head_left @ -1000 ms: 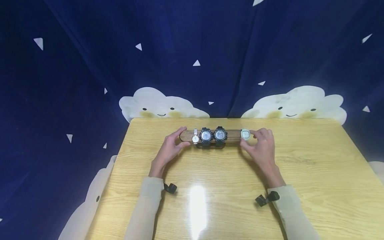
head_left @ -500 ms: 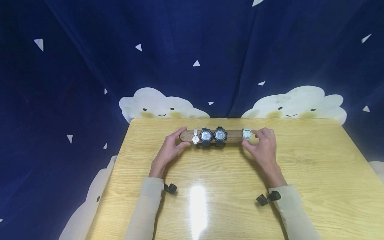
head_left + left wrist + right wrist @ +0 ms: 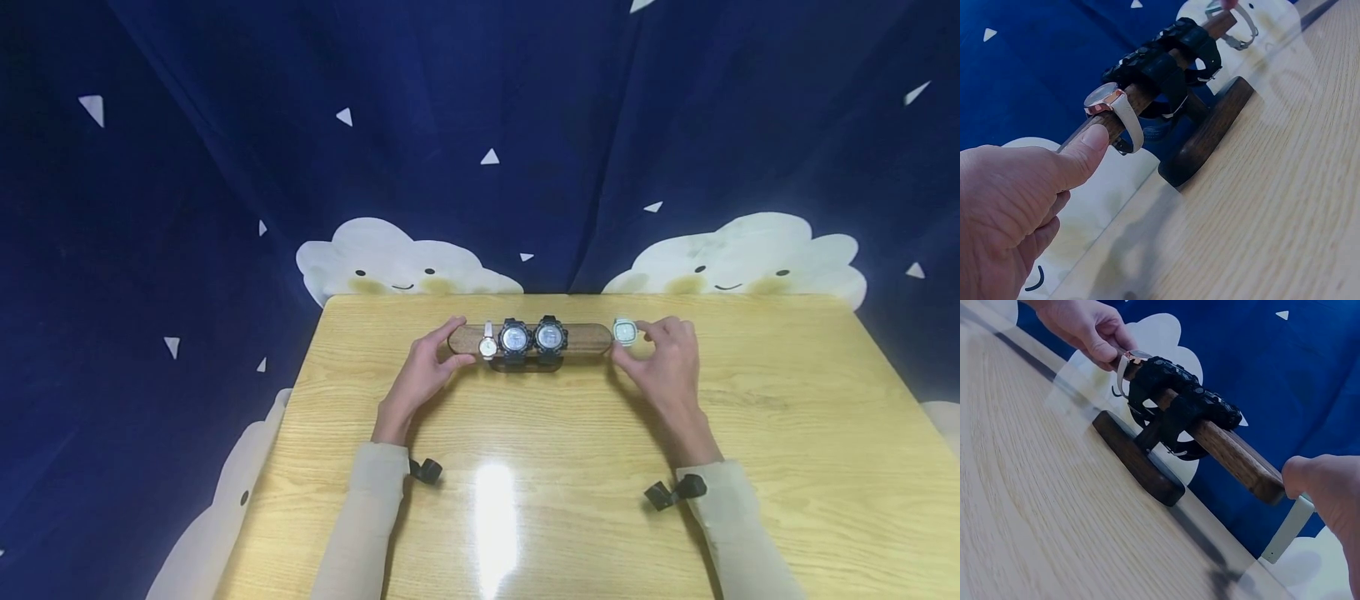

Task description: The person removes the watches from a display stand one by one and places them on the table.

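Over the past second, see the pale green watch (image 3: 625,332) shifted rightward, from around the right end of the wooden bar (image 3: 588,339) to just beyond that end; held there in the right grip (image 3: 663,364), pinched by the case, with the looped strap (image 3: 1241,39) hanging outside the wood; cannot tell whether still brushing the tip. Find no change at the opposite end, with the left grip (image 3: 425,367) clamped on the bar across both edges, apparently to steady it.

Leaves three watches around the bar: nearest the left grip a small watch (image 3: 488,347) with a light strap, then a black watch (image 3: 515,337) and a second black watch (image 3: 551,337) side by side; all carried above the dark base (image 3: 1138,465), upright on the bench (image 3: 570,467). Seems to amount to that one watch being freed from the bar, though not yet set down anywhere.
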Demonstrator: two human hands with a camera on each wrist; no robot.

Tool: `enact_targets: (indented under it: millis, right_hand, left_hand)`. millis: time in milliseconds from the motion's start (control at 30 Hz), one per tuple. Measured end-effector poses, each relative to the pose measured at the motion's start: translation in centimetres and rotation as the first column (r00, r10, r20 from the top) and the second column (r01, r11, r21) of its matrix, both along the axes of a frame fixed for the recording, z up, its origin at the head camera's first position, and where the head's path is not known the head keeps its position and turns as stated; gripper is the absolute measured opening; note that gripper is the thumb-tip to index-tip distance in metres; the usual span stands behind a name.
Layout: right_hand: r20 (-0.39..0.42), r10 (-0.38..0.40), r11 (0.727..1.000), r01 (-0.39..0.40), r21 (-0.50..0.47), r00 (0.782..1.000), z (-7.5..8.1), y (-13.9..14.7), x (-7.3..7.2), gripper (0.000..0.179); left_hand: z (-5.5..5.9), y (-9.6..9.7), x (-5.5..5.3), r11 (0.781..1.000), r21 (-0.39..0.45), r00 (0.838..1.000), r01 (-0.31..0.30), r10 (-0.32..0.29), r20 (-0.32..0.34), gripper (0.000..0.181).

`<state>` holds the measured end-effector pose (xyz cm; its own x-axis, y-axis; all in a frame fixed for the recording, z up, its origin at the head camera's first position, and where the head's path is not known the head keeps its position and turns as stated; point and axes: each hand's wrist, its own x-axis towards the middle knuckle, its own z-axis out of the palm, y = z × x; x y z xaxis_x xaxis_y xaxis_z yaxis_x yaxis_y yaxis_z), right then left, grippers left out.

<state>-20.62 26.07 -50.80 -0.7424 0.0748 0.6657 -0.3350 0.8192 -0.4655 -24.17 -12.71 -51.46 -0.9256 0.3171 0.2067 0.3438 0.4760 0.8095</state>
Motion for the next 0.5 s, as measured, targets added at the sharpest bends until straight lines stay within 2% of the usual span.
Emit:
enact_targets:
  millis: [333, 500]
  right_hand:
    - [-0.042, -0.005, 1.000, 0.005, 0.007, 0.999, -0.2, 0.6, -0.3, 0.042]
    - [-0.014, -0.028, 1.000, 0.028, 0.011, 1.000, -0.4, 1.1, -0.4, 0.044]
  left_hand:
    - [0.0, 0.0, 0.0, 1.000, -0.015, 1.000, -0.010, 0.010, -0.004, 0.072]
    - [-0.1, 0.0, -0.1, 1.000, -0.016, 1.000, -0.007, 0.007, -0.013, 0.072]
